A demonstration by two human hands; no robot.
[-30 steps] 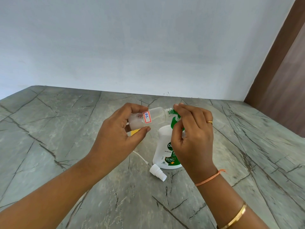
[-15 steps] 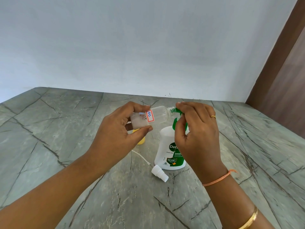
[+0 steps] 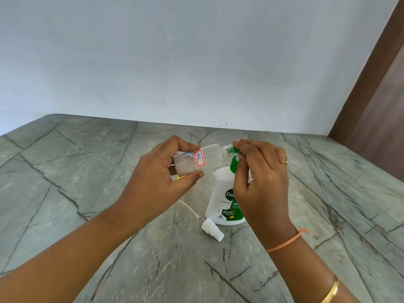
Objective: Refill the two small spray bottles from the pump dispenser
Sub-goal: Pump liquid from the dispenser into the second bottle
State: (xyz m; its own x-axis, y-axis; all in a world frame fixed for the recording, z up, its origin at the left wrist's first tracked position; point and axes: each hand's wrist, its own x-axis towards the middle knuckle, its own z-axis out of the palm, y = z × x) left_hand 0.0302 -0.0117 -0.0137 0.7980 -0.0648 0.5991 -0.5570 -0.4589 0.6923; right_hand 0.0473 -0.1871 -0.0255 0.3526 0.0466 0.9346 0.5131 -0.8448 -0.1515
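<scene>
My left hand (image 3: pixel 157 178) grips a small clear spray bottle (image 3: pixel 203 159) with a red-edged label, tipped on its side with its open neck against the green nozzle. My right hand (image 3: pixel 260 182) curls over the green pump head (image 3: pixel 235 162) of the white pump dispenser (image 3: pixel 223 200), which stands on the stone counter (image 3: pixel 87 171). The bottle's white spray cap (image 3: pixel 212 232) with its thin tube lies on the counter in front of the dispenser. A yellow object (image 3: pixel 181 177) is mostly hidden behind my left hand.
A pale wall rises behind the counter. A brown wooden panel (image 3: pixel 376 101) stands at the far right.
Both hands and the bottle stay together at the pump nozzle. The camera view has shifted slightly, and more of the yellow object is covered by my left hand.
</scene>
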